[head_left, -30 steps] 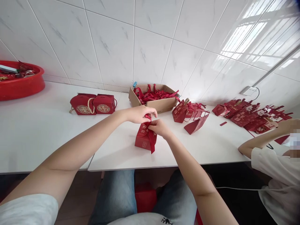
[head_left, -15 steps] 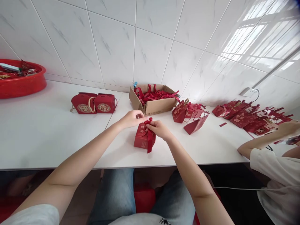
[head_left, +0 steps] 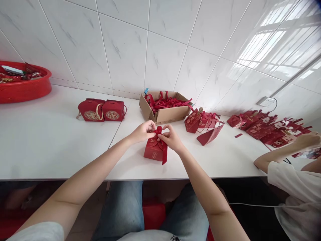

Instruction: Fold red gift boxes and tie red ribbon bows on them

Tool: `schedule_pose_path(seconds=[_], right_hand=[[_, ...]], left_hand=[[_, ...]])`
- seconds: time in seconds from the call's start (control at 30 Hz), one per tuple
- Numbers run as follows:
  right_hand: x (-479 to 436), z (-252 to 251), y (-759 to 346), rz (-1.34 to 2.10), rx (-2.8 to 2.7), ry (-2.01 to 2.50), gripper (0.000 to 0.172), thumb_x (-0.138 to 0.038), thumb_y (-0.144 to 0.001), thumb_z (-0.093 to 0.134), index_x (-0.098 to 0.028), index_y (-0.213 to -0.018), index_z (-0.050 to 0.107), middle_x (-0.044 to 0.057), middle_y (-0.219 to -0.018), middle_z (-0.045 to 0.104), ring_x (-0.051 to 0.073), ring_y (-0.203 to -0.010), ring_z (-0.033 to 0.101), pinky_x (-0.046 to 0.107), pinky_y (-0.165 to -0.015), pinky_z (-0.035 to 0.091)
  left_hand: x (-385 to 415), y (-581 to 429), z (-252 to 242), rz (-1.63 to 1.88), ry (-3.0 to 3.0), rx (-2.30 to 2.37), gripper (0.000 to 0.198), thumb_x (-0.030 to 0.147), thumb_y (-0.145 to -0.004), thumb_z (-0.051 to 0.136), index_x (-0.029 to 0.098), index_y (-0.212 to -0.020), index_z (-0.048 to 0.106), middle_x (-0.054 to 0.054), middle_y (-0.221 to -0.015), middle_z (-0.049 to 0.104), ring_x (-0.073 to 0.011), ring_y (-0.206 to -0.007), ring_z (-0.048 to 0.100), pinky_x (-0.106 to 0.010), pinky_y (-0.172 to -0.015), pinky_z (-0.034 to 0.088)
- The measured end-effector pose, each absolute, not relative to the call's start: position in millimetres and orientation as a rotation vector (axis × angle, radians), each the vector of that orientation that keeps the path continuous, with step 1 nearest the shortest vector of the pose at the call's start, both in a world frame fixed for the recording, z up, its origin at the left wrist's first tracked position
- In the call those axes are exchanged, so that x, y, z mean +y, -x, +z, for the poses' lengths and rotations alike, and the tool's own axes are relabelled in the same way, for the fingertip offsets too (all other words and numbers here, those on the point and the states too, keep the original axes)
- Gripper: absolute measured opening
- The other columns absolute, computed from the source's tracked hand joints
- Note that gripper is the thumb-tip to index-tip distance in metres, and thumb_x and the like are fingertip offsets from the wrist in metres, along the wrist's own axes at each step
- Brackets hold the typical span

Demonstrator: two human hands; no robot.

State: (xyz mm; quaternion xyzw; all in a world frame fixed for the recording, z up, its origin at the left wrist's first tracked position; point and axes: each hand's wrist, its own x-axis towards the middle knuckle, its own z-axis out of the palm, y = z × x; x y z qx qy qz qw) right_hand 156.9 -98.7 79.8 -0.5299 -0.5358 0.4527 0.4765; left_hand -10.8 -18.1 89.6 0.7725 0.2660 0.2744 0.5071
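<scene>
Gift box (head_left: 151,153): fingers (head_left: 164,138) on ribbon (head_left: 165,154). Carton (head_left: 173,116): ribbons (head_left: 168,103). Tub (head_left: 27,91): packets (head_left: 13,70).

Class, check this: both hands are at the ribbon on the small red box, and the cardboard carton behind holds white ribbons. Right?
Not quite: the head view shows red ribbons in the cardboard carton, not white. Left hand and right hand are at the bow ribbon on the small red box.
</scene>
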Motion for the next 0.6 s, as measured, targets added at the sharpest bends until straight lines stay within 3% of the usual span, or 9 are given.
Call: schedule_pose_path(seconds=[0.1,0.23,0.37,0.6], right_hand=[[-98,78,-158,1.092,-1.350,1.271,0.039,-0.046,-0.073,0.067,-0.025,-0.092,0.040,-0.005,-0.065,0.068,0.009,-0.050,0.054,0.019,-0.048,0.038],[-97,76,-158,1.029,-1.381,1.307,0.034,-0.046,-0.075,0.066,-0.023,-0.091,0.046,-0.003,-0.066,0.069,0.011,-0.056,0.058,0.020,-0.052,0.040],[-98,72,-156,0.871,-1.392,1.380,0.027,-0.043,-0.072,0.068,-0.020,-0.080,0.057,0.001,-0.070,0.066,0.013,-0.061,0.058,0.024,-0.056,0.043],[-99,66,-156,0.594,-1.413,1.494,0.019,-0.039,-0.073,0.067,-0.021,-0.074,0.066,0.004,-0.090,0.064,0.011,-0.057,0.051,0.029,-0.062,0.046]], left_hand=[[-18,11,90,0.609,-1.840,0.577,0.029,0.031,-0.075,0.064,0.019,-0.095,0.049,-0.001,-0.082,0.065,-0.0154,-0.075,0.061,-0.029,-0.070,0.046],[-16,10,91,0.622,-1.899,0.579,0.032,0.041,-0.077,0.065,0.017,-0.093,0.054,-0.003,-0.080,0.065,-0.0156,-0.075,0.060,-0.031,-0.073,0.047],[-13,11,89,0.602,-1.888,0.556,0.034,0.041,-0.075,0.068,0.016,-0.094,0.055,-0.003,-0.079,0.066,-0.0158,-0.074,0.061,-0.031,-0.071,0.049],[-9,10,86,0.596,-1.933,0.458,0.035,0.035,-0.071,0.071,0.016,-0.095,0.054,-0.008,-0.096,0.068,-0.0189,-0.088,0.063,-0.038,-0.084,0.050]])
